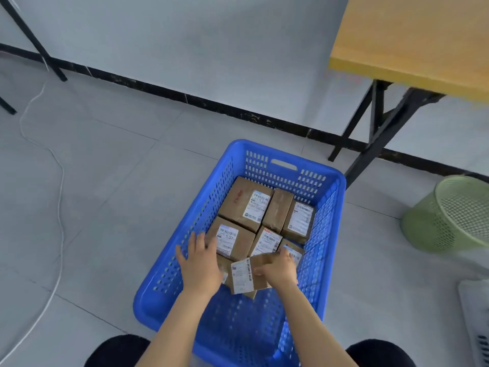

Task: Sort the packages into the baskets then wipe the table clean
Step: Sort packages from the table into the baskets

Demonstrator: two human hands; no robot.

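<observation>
Head view: a blue basket with perforated walls sits on the grey tiled floor, close in front of the person's dark-clad knees. Open floor lies to its left and beyond it, up to the wall's black skirting. A white cable trails across the tiles well to the left. To the right stands a green mesh bin, and behind the basket's far right corner are the black legs of the yellow-topped worktop.

Brown cardboard boxes fill the far half of the basket, packed edge to edge, while the near half shows bare blue bottom. At the back lie a large box, a narrow box and a right-hand box. In front of them sit a left box and a middle box.

The left hand is flat, its fingers straight and spread over the left box's outer edge, holding nothing. The right hand curls its fingers around a small box, gripped tilted above the others, label towards the camera.

Most boxes carry a white shipping label with barcode stripes, but the print is too blurred to read. The large box also bears a faint red mark that cannot be read.
</observation>
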